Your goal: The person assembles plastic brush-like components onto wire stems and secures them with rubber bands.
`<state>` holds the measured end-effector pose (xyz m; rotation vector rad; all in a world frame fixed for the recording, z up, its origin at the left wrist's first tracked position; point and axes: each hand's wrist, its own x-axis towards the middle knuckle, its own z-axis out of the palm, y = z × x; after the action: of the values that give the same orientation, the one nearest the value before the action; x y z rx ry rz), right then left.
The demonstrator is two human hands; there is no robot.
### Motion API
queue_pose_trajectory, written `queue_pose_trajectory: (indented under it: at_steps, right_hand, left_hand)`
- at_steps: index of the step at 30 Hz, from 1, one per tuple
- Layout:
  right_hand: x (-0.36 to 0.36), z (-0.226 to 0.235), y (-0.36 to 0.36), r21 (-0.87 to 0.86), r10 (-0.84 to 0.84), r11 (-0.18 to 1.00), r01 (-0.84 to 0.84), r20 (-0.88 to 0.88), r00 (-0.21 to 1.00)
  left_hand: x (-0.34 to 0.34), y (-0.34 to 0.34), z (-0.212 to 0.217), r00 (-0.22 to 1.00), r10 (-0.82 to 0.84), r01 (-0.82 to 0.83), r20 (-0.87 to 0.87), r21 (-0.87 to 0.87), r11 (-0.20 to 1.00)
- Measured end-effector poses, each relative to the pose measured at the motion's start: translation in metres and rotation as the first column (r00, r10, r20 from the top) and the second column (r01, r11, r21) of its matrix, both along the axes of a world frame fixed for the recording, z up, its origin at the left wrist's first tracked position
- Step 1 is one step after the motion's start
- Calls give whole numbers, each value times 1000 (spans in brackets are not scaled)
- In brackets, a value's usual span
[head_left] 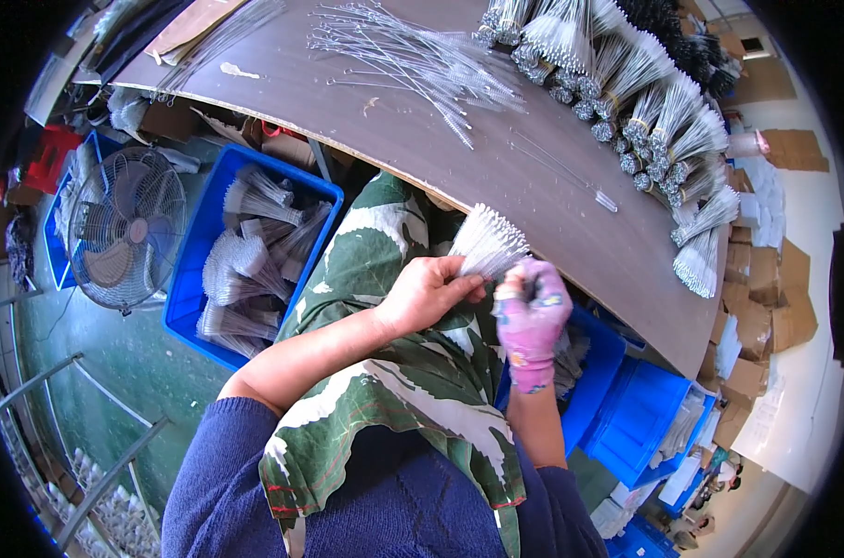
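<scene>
A bundle of thin wire brushes with white bristle ends (490, 240) is gripped in my bare left hand (429, 296), held over my lap beside the table edge. The white ends fan out upward and away from me; the lower part of the bundle is hidden by my fingers. Just right of the bundle is my right hand (534, 312), in a pink patterned glove with bare fingertips. Its fingers are curled together and a little blurred, and what they hold, if anything, cannot be made out. A camouflage apron (366, 400) covers my lap.
On the brown table (366, 121) lie loose wire brushes (413, 56), a few single ones (571, 172) and many tied brush bundles (654, 102). A blue bin of bundles (176, 298) and a fan (129, 228) stand left. More blue bins (640, 409) stand right.
</scene>
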<state>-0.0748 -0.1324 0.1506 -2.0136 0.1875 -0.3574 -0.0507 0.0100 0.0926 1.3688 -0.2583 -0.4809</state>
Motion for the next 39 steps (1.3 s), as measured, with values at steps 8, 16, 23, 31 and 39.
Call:
queue_pose_trajectory:
  at_steps: [8,16,23,31,39]
  right_hand:
    - [-7,1,-23,81,9,997,-1,-100,995]
    - [4,-6,-26,-301,110,949,-96,29,994]
    - [-1,6,-23,375,169,920,-112,-124,978]
    - [16,-10,-26,26,97,995,-96,-42,994]
    - [11,10,-13,318,194,938,-136,-159,968]
  left_hand:
    - [7,6,1,969,-153,121,-195,-168,978]
    - [5,7,3,983,-116,103,-141,-99,990]
    - [-5,3,3,994,104,-101,-40,84,991]
    - [-2,4,8,991,83,-73,-109,101,992]
    - [-3,1,16,964,190,-238,188,279,930]
